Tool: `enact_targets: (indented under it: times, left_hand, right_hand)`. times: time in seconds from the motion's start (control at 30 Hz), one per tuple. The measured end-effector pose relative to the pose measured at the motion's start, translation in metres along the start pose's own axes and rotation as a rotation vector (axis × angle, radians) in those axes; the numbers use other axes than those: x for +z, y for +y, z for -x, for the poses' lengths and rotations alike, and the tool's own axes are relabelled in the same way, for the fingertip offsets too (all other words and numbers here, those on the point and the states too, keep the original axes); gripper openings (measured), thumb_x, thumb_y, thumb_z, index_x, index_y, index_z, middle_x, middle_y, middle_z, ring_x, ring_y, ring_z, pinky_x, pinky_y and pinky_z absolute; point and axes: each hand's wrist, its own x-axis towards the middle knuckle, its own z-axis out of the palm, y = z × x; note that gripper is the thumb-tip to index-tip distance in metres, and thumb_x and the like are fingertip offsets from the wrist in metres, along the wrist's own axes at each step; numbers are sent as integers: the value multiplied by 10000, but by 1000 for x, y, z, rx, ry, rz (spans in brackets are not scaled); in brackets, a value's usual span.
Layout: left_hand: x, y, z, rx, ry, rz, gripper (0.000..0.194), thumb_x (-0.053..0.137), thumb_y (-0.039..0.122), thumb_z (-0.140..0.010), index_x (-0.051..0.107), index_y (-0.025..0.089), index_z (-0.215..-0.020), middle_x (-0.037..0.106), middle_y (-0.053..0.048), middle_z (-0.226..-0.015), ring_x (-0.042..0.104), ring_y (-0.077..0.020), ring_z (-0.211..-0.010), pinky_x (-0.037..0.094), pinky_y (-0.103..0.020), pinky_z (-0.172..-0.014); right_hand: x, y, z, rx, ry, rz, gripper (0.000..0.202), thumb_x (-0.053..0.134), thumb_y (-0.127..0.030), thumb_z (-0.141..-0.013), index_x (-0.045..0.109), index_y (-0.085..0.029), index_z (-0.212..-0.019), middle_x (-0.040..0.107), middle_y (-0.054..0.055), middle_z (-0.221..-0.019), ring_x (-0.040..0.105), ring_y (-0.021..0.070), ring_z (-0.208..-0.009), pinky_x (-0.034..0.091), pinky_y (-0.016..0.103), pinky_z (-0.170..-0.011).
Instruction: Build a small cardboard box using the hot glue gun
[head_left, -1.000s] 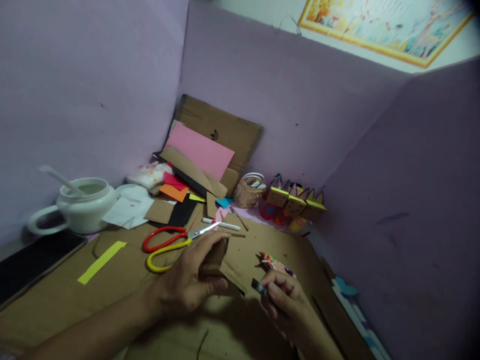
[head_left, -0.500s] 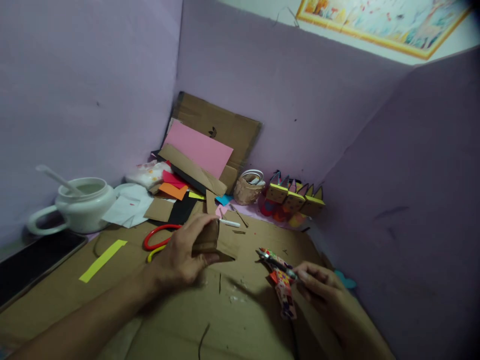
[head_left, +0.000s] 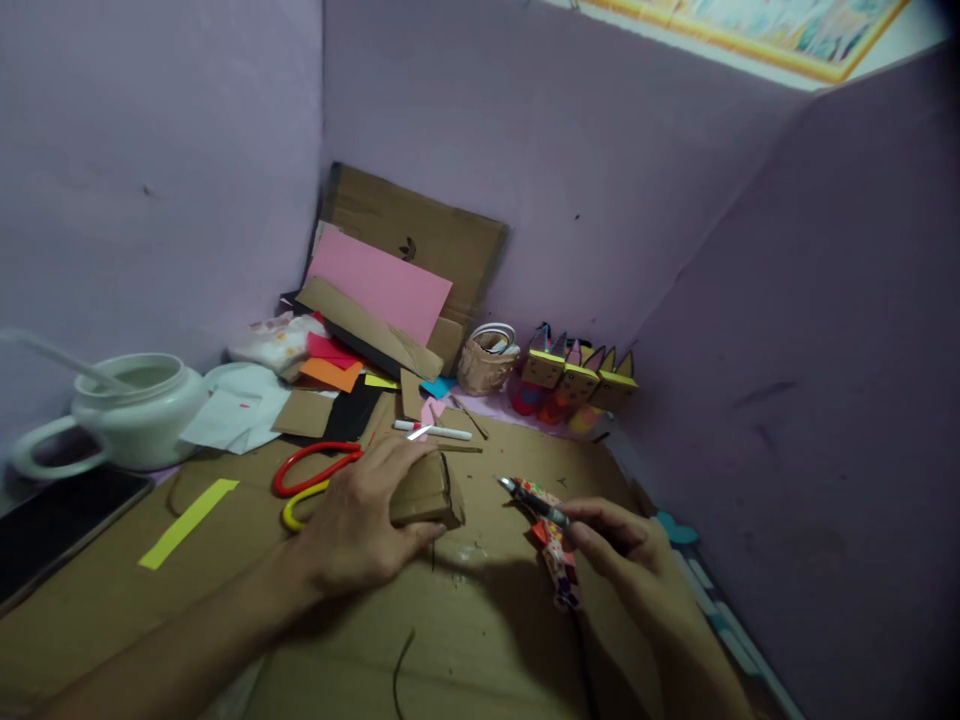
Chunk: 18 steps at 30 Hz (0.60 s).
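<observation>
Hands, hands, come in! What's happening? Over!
Left hand gripping folded cardboard. Right hand holding pen-like tool. Scissors partly hidden by left hand.

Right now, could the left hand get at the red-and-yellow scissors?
Probably not as it stands: the left hand is gripping the cardboard piece, so it would likely need to let go first. Otherwise the way looks free: the scissors lie close by, nothing seen covering the handle loops.

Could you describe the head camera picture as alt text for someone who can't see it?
A left hand grips a small folded cardboard piece while the right hand holds a pen near a patterned glue gun. Red-and-yellow-handled scissors lie beside the left hand; a white pot stands farther left.
</observation>
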Motion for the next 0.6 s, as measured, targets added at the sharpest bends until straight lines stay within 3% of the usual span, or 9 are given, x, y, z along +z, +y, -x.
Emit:
enact_targets:
  times: [0.13,0.27,0.43,0.6]
  left_hand:
    - [-5,0,-4,-239,-14,420,623,686,426,-709,506,163,-1245,608,-111,-1226,575,-337,-1099,475,-451,-913]
    - [-6,-4,-6,-348,-72,822,637,694,435,-719,500,154,-1257,616,-119,-1246,564,-327,-1141,479,-413,-915]
    - [0,-3,-5,-378,-102,980,634,693,404,-719,515,146,-1270,612,-139,-1259,536,-332,-1185,461,-431,-949]
    - [2,-5,-4,-331,-187,1016,658,623,417,-790,425,163,-1364,603,-145,-1273,508,-328,-1224,421,-464,-1004]
  right_hand:
    - [2,-2,1,-41,-28,33,260,758,-427,-656,751,-174,-716,623,21,-483,539,141,-406,441,237,-382]
    - [5,3,2,-72,-61,38,244,734,-396,-697,752,-159,-755,619,23,-481,537,137,-414,440,236,-400]
    - [16,6,4,-177,-33,72,206,708,-352,-727,761,-158,-769,638,27,-519,527,126,-413,413,225,-391]
    - [27,3,10,-372,45,217,136,654,-277,-790,752,-185,-812,691,35,-586,623,162,-508,451,231,-437]
